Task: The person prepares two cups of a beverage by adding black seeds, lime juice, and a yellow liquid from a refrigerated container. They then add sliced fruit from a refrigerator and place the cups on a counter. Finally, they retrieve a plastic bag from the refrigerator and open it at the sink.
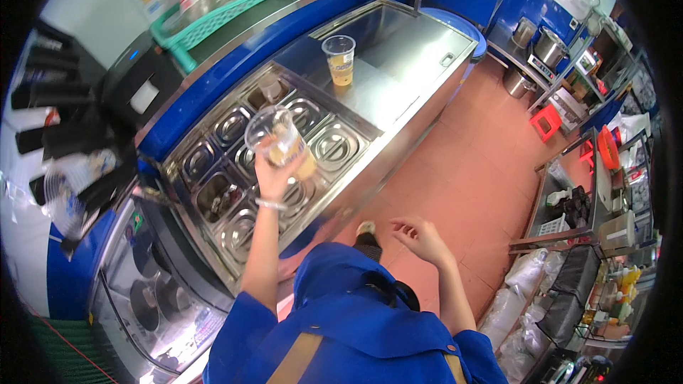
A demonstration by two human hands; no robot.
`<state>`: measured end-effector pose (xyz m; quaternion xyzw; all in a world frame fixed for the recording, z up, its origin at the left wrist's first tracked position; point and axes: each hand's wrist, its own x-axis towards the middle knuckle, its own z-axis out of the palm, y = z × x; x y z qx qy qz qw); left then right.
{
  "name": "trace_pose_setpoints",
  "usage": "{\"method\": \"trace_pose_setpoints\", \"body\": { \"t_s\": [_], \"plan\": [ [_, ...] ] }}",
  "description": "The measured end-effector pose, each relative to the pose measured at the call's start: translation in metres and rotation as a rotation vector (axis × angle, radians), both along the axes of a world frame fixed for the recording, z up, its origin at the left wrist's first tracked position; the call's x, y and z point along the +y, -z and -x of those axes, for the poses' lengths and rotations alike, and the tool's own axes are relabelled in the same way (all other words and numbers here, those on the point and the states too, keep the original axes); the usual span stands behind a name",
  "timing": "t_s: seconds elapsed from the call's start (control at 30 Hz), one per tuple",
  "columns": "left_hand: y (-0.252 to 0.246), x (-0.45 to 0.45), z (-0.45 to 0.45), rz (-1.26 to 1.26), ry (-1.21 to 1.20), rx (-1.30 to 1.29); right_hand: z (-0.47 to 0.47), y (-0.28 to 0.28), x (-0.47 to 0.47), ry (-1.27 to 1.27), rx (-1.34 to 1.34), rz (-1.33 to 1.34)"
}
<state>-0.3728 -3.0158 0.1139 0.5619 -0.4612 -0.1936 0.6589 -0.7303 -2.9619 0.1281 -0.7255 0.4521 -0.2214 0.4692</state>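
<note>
My left hand is wrapped around a clear plastic cup with yellowish contents low inside, tilted a little and held over the lidded steel pans. A second clear plastic cup, also with something yellow in its lower part, stands upright on the stainless steel counter. Below the held cup are several steel pans with recessed lids. One pan without a lid holds dark contents that I cannot make out. My right hand hangs over the red tiled floor, fingers loosely curled and apart, with nothing in it.
A green plastic basket with bags stands on the raised shelf. Beside it sits a black machine. A glass-fronted display case adjoins the pans. Across the aisle are a red stool, a steel pot and wrapped bundles.
</note>
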Motion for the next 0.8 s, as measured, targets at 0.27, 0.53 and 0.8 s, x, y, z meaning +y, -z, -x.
{"method": "trace_pose_setpoints", "body": {
  "t_s": [0.27, 0.53, 0.8],
  "plan": [
    [0.024, -0.303, -0.092, 0.038, -0.221, -0.200, 0.032, 0.006, -0.195, 0.102, 0.040, 0.017],
    [0.074, -0.455, -0.157, -0.098, -0.279, -0.101, -0.057, 0.050, -0.403, -0.156, -0.174, 0.088],
    [0.072, -0.504, -0.172, -0.490, -0.400, -0.088, -0.183, 0.092, -0.479, -0.212, -0.307, 0.192]
  ]
}}
